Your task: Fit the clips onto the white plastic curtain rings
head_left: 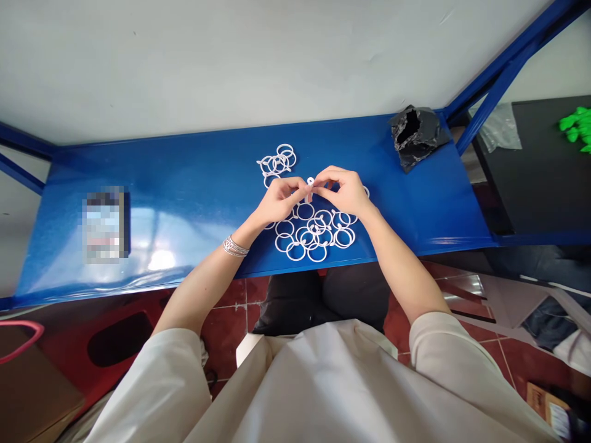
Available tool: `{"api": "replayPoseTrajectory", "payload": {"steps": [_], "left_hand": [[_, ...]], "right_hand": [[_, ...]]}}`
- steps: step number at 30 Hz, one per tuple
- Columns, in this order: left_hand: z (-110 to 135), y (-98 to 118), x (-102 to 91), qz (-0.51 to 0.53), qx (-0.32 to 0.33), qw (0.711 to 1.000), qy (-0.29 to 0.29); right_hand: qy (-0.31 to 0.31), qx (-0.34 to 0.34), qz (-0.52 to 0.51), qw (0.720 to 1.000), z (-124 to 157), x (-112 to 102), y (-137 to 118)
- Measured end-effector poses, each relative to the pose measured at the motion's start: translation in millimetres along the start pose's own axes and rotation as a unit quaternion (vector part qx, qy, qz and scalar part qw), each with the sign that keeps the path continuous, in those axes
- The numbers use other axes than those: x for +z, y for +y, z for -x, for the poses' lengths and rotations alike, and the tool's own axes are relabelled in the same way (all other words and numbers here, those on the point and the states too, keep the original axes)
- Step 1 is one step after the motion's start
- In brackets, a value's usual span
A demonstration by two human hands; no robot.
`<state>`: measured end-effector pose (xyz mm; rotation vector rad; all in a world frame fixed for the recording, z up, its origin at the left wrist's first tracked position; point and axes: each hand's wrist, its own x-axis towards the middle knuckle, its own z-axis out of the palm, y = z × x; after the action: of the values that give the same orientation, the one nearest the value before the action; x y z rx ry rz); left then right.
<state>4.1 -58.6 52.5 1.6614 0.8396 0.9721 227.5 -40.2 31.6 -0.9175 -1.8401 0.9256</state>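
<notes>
My left hand [282, 198] and my right hand [342, 187] meet over the blue table, fingertips pinched on one small white ring piece [311, 182]. A little loop of it pokes up between the fingers; the rest is mostly covered by them. Just below my hands lies a loose pile of white plastic rings [316, 227], several of them overlapping, each with a small tab. Beyond my left hand sits a smaller cluster of the same rings [279, 163]. A few more rings are partly hidden under my hands.
The blue metal table [194, 166] backs onto a pale wall. A crumpled black plastic bag [418, 135] lies at its far right, and a blurred-out phone-like object [106, 226] at the left. Blue frame bars [494, 92] rise at both ends. Green pieces [577, 129] lie on a dark surface further right.
</notes>
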Motion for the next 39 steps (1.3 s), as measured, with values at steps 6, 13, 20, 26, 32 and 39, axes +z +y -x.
{"api": "replayPoseTrajectory", "payload": {"steps": [6,13,20,26,32,39], "left_hand": [[-0.9,-0.6,2.7,0.099,-0.048,0.994,-0.021],[-2.6,1.2,2.2,0.108,-0.086,0.989,-0.043],[0.4,4.0,5.4,0.084,-0.088,0.992,-0.024],[1.3,4.1,7.2,0.027,-0.073,0.997,-0.020],[0.0,0.6,1.1,-0.012,-0.099,0.993,-0.070],[3.4,-3.7,3.4,0.011,-0.092,0.990,-0.106]], "right_hand": [[0.001,-0.004,0.023,1.000,1.6,-0.4,-3.5],[-0.029,0.010,0.017,0.999,2.7,-1.1,-3.8],[-0.061,0.021,0.009,0.998,1.9,-1.8,-6.3],[-0.062,0.007,-0.020,0.998,2.9,-0.2,-6.0],[-0.031,-0.026,0.018,0.999,3.6,-0.9,-10.3],[0.017,-0.008,0.016,1.000,2.4,-1.9,-8.4]]}}
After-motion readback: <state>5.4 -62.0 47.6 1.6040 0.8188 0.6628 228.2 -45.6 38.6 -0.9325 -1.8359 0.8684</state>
